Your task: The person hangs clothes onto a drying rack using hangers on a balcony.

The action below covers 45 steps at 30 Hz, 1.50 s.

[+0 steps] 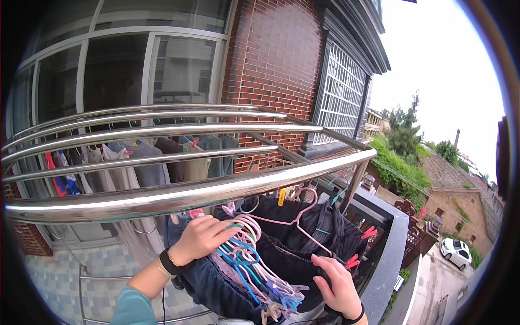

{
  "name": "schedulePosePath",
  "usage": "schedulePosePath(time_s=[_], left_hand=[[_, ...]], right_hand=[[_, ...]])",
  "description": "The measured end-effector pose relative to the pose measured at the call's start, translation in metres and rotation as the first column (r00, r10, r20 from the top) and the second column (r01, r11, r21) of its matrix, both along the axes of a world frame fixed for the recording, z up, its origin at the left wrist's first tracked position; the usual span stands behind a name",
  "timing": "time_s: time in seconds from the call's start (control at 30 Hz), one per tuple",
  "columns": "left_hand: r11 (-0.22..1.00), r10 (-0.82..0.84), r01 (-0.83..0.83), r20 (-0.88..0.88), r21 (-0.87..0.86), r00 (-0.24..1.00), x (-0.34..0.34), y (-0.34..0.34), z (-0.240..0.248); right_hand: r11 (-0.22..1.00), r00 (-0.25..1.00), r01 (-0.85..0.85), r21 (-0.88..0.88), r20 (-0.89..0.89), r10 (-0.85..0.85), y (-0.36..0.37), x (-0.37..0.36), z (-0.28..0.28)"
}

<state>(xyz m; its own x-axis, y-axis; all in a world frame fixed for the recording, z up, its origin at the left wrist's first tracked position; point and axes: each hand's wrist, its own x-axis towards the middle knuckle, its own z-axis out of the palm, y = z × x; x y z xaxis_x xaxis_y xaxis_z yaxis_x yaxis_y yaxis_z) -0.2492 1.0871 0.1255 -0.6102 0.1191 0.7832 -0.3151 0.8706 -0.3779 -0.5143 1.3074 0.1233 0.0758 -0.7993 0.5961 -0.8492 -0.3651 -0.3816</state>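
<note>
My left hand [201,237], wearing a dark wristband, is closed at the hook end of a bundle of plastic clothes hangers [252,257] in pink, white, blue and green. Clips cluster at the bundle's lower end, over dark blue jeans [208,284]. My right hand [340,287] is open, thumb and fingers apart, just right of the bundle. Above it, the lower arm of a pink hanger [311,235] slants down toward its fingertips. Dark trousers [276,214] hang behind, and red clothespins [352,262] grip dark cloth beside my right hand.
Curved steel rails [206,189] cross in front of me at chest height. Several garments [151,162] hang behind them, before glass doors and a brick wall [276,59]. A grey parapet ledge [387,244] runs along the right; beyond it, a white car [456,253] stands below.
</note>
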Motion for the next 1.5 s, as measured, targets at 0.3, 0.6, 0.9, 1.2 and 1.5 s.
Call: schedulePosePath(time_s=[0.3,0.6,0.9,1.2,1.5], left_hand=[[0.979,-0.193,0.2,0.133,-0.041,0.972,0.012,0.008,0.003],[0.969,-0.233,0.225,0.069,0.1,0.97,0.058,0.017,0.011],[0.98,-0.199,0.196,0.119,0.038,0.973,0.089,0.031,0.026],[0.989,-0.142,0.133,0.131,0.071,0.981,0.101,0.043,0.031],[0.997,-0.078,0.077,0.149,0.011,0.986,0.099,0.044,0.025]], right_hand=[[0.933,0.867,-0.217,0.286,0.495,0.05,-0.014,0.08,-0.067],[0.983,0.76,0.15,0.109,0.623,-0.185,-0.004,0.116,-0.052],[0.985,0.926,0.087,0.147,0.353,-0.134,-0.039,0.103,-0.04],[0.991,0.881,0.078,0.112,0.457,-0.121,-0.027,0.1,-0.019],[0.962,0.932,0.198,0.189,0.268,-0.244,-0.029,0.097,-0.035]])
